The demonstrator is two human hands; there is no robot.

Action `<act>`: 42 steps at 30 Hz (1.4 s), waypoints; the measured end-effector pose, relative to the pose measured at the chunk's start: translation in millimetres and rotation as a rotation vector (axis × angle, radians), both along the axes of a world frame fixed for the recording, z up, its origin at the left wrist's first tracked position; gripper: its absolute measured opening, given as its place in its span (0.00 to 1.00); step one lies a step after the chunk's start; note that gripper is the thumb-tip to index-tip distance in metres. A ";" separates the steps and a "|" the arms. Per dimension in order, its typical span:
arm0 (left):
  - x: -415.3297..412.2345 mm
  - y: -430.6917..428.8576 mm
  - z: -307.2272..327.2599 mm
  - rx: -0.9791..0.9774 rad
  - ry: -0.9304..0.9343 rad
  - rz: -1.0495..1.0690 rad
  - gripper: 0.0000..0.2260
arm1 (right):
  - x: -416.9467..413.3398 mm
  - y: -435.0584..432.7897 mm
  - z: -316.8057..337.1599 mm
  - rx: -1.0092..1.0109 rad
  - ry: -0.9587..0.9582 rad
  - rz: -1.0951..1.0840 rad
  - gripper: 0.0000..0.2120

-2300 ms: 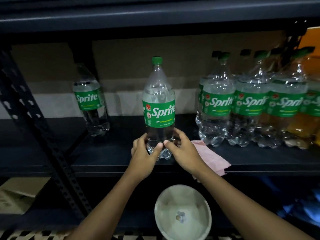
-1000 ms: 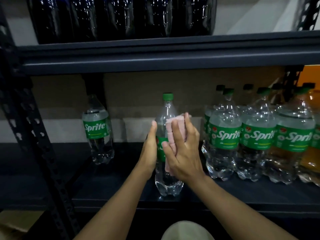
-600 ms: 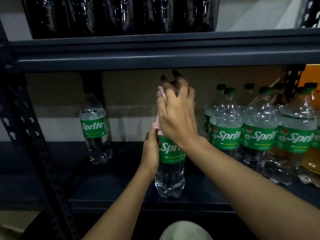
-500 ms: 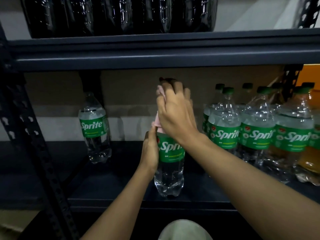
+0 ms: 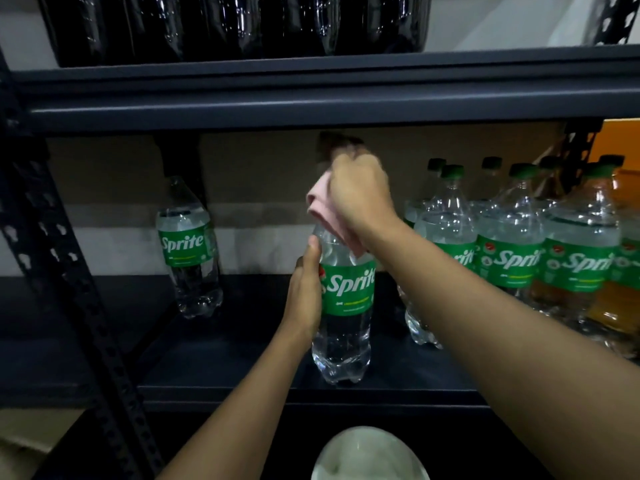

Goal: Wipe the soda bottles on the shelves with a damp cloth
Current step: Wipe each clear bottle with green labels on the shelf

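A dark metal rack (image 5: 69, 271) fills the view. Dark bottles (image 5: 242, 26) stand packed on its upper shelf (image 5: 311, 109). On the lower shelf (image 5: 242, 362) a row (image 5: 512, 244) of green-capped Sprite bottles crowds the right end, the farthest holding amber liquid. A lone bottle (image 5: 188, 251) stands well apart at the back left. The middle bottle (image 5: 346, 306) stands upright near the front edge, between them. The left hand (image 5: 304, 292) grips it at the label, thumb up along its shoulder. The right hand (image 5: 360, 195) is clenched round a pink cloth (image 5: 323, 206) and wraps it over the neck and cap, which are hidden. Below the shelf, at the bottom edge, lies a pale bowl (image 5: 367, 455).
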State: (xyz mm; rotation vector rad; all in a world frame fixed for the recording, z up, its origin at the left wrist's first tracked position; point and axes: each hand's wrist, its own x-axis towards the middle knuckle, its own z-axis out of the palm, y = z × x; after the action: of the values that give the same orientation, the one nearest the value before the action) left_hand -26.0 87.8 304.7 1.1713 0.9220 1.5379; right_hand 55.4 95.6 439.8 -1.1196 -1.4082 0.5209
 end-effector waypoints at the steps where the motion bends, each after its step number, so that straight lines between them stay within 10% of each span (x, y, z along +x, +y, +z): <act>1: -0.7 -0.4 -0.3 -0.003 0.007 -0.003 0.38 | 0.2 -4.0 -2.1 0.078 -0.197 -0.018 0.16; 4: -1.4 0.7 -1.9 -0.026 0.046 -0.008 0.28 | 8.0 -2.5 -22.0 0.333 -0.488 -0.126 0.14; 27: 1.5 -8.7 -0.4 0.110 0.103 -0.094 0.23 | 14.0 -20.5 -112.2 0.585 -0.559 -0.339 0.26; 37: -2.8 0.8 -5.7 0.010 0.009 -0.190 0.41 | 7.8 -37.6 -274.6 0.418 -0.441 -0.276 0.35; 42: -8.2 0.6 -3.0 0.004 0.053 -0.197 0.39 | 21.7 -19.7 -216.1 0.580 -0.506 -0.224 0.35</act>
State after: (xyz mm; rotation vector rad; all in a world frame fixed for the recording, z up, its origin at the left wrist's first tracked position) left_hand -34.1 88.4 301.6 1.2723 0.8123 1.3568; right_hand 77.1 75.9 223.7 -0.9379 -1.6861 -0.3488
